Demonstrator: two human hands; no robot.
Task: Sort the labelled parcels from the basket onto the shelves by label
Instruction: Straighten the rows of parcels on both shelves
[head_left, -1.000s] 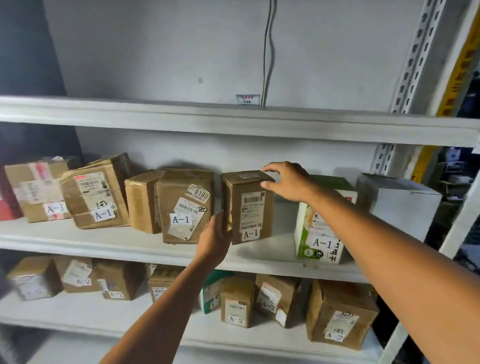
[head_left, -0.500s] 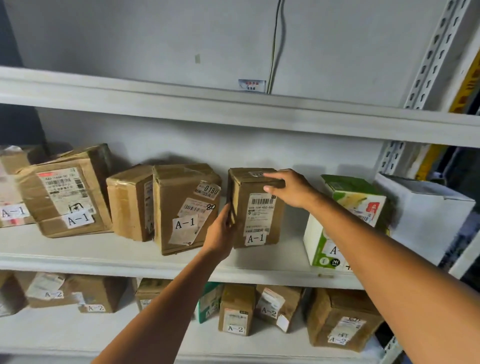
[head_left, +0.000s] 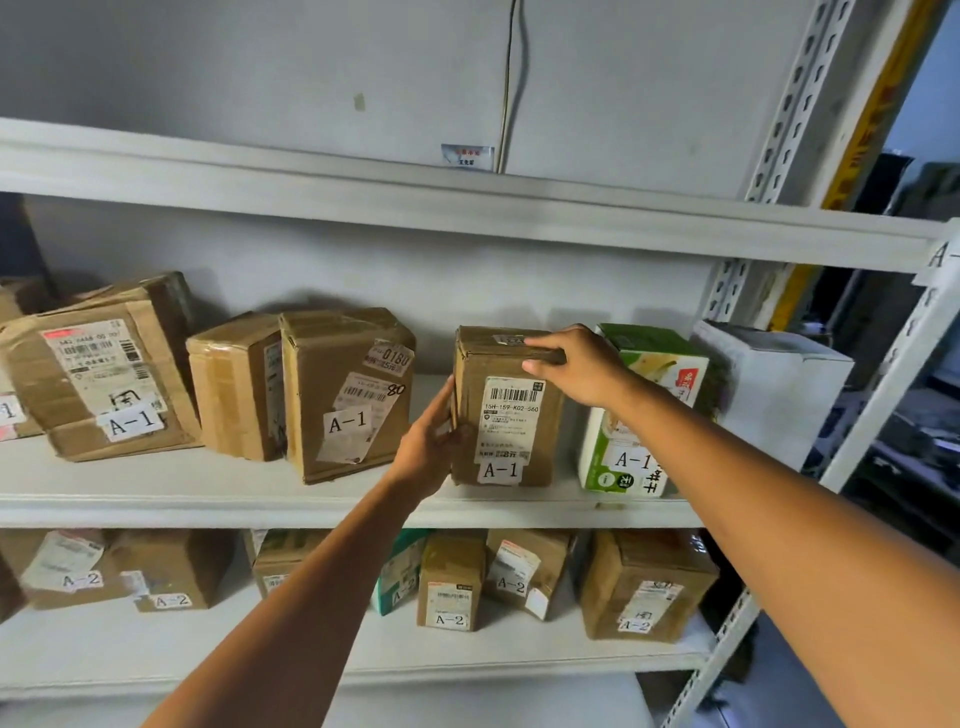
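— On the middle shelf (head_left: 208, 499), what is recorded for the parcel in hand?

— An upright brown parcel (head_left: 506, 410) marked A-1 is seen resting on the board. It is gripped on both sides: the left hand (head_left: 428, 447) is pressed flat to its left edge, the right hand (head_left: 576, 366) is laid over its top right corner. It stands between a larger A-1 carton (head_left: 348, 395), slightly apart, and a green-and-white A-1 box (head_left: 644, 415) just beside it.

— Progress?

— Placement is judged nearly done; only squaring and release appear left. Several A-1 parcels are lined up on this level, and A-2 parcels (head_left: 449, 587) are ranged on the lower shelf (head_left: 156, 660). The basket is not in view, so what is left cannot be told.

— Surface and room?

— Pale, scuffed boards are noted on slotted metal uprights (head_left: 789, 104). The top shelf (head_left: 363, 176) shows nothing but a small tag. A grey wall with a hanging cable (head_left: 511, 78) is behind; a dim aisle is seen to the right.
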